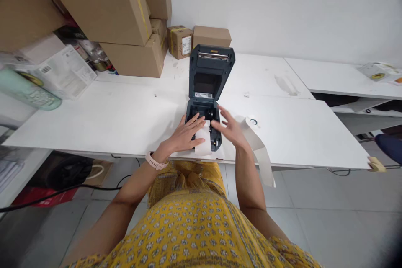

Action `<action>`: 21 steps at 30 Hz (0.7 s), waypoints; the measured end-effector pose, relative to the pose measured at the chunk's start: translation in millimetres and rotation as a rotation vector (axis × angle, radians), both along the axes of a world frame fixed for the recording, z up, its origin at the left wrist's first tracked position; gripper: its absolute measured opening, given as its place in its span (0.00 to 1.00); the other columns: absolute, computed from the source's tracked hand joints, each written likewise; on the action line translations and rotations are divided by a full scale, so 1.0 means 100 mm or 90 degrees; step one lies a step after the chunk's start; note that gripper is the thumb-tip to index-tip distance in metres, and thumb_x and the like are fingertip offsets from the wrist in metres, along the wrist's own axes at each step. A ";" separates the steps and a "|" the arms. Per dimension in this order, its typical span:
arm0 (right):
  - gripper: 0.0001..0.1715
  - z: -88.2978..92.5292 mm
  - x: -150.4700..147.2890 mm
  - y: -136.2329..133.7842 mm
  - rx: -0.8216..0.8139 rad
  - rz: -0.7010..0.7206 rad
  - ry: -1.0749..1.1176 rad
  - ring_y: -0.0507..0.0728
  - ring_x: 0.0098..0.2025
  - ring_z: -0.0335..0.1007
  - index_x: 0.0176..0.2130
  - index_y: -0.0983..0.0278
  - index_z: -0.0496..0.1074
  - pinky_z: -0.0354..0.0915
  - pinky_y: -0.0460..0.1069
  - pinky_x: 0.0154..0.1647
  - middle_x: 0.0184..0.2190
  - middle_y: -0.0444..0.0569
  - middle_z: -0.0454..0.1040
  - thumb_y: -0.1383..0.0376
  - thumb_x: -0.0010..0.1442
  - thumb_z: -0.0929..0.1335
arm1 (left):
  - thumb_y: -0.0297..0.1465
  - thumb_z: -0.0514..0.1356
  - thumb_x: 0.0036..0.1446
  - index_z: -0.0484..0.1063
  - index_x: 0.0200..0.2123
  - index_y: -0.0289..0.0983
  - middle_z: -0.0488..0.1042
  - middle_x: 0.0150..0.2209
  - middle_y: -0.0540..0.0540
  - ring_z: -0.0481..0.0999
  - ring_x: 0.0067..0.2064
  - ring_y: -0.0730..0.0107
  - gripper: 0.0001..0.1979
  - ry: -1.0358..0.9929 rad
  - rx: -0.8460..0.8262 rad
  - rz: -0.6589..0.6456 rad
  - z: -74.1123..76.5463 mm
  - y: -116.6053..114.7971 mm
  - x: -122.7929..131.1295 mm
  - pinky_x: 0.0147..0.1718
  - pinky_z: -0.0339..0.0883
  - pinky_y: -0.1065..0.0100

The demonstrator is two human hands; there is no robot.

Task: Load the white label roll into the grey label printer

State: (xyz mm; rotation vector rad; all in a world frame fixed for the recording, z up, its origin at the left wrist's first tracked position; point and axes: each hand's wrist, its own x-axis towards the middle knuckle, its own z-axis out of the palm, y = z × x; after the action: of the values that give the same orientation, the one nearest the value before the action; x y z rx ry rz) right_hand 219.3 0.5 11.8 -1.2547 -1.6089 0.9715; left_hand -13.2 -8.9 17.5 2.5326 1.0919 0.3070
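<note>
The left hand [190, 132] lies flat with fingers extended over the paper strip [203, 144] at the printer [204, 103]; it is not closed around anything. The right hand [230, 127] is at the printer's right side, fingers apart and grasping nothing; whether its blurred thumb touches the paper cannot be told. A pale wristband [156, 161] is worn on the left wrist.

The printer stands near the front edge of the table [135, 113], between the hands. Its lid [207, 67] is raised and stands open behind them. The strip runs forward over the printer's front. The left hand partly covers the compartment.

Just right of the right forearm, a loose paper roll [246, 127] rests on the table, its free end hanging over the front edge.

Behind the lid stand a small taped box [179, 42] and a low carton [212, 36]. Stacked cartons [103, 12] occupy the rear left. Farther left are a white box [67, 71] and a green bottle [28, 90].
</note>
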 end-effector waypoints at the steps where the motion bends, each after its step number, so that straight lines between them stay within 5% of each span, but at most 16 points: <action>1: 0.43 0.08 0.04 0.07 0.027 -0.062 0.030 0.67 0.72 0.55 0.67 0.51 0.61 0.57 0.68 0.69 0.70 0.52 0.60 0.41 0.58 0.70 | 0.49 0.51 0.67 0.48 0.73 0.42 0.48 0.74 0.41 0.40 0.76 0.53 0.36 0.000 -0.003 0.000 0.00 -0.04 -0.01 0.71 0.27 0.38; 5: 0.42 0.50 0.14 0.67 0.207 -0.185 0.085 0.62 0.73 0.52 0.67 0.51 0.58 0.57 0.63 0.70 0.71 0.49 0.57 0.36 0.63 0.62 | 0.52 0.51 0.66 0.50 0.72 0.42 0.51 0.73 0.41 0.42 0.76 0.54 0.37 -0.013 -0.027 -0.007 0.05 -0.24 -0.03 0.71 0.27 0.40; 9: 0.44 0.92 0.09 1.39 0.214 -0.092 0.066 0.56 0.74 0.47 0.70 0.52 0.49 0.51 0.59 0.73 0.73 0.45 0.53 0.34 0.66 0.48 | 0.52 0.53 0.65 0.63 0.67 0.43 0.62 0.69 0.42 0.54 0.73 0.55 0.32 -0.077 -0.052 -0.028 0.13 -0.53 -0.07 0.72 0.27 0.40; 12: 0.49 1.07 -0.01 1.57 0.189 -0.002 0.030 0.53 0.71 0.53 0.69 0.57 0.49 0.50 0.57 0.72 0.67 0.47 0.64 0.35 0.64 0.40 | 0.47 0.58 0.65 0.74 0.58 0.44 0.73 0.61 0.43 0.66 0.68 0.55 0.23 -0.181 -0.089 -0.049 0.17 -0.74 -0.14 0.71 0.36 0.39; 15: 0.48 1.04 -0.08 1.28 0.225 -0.024 0.059 0.54 0.65 0.62 0.64 0.56 0.60 0.56 0.54 0.70 0.60 0.46 0.72 0.36 0.65 0.41 | 0.40 0.59 0.65 0.80 0.47 0.45 0.82 0.49 0.46 0.80 0.54 0.59 0.13 -0.360 -0.109 -0.001 0.21 -0.86 -0.25 0.67 0.56 0.43; 17: 0.41 0.93 -0.12 0.89 0.263 -0.071 0.122 0.58 0.61 0.68 0.56 0.55 0.69 0.63 0.57 0.66 0.56 0.45 0.74 0.37 0.68 0.46 | 0.39 0.57 0.66 0.81 0.44 0.45 0.83 0.46 0.47 0.82 0.50 0.61 0.12 -0.484 -0.090 0.104 0.23 -0.85 -0.33 0.63 0.65 0.48; 21: 0.23 0.59 -0.21 0.04 0.275 -0.101 0.125 0.60 0.61 0.70 0.47 0.53 0.75 0.62 0.62 0.67 0.50 0.44 0.77 0.46 0.71 0.59 | 0.43 0.58 0.65 0.72 0.58 0.45 0.71 0.63 0.45 0.68 0.66 0.57 0.21 -0.615 -0.026 0.297 0.20 -0.67 -0.35 0.66 0.61 0.50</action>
State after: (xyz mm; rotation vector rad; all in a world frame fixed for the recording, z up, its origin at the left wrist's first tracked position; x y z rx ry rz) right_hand 198.0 4.1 70.4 -0.9402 -1.4436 0.5862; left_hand -48.3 -76.1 37.8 1.6526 1.1784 1.4125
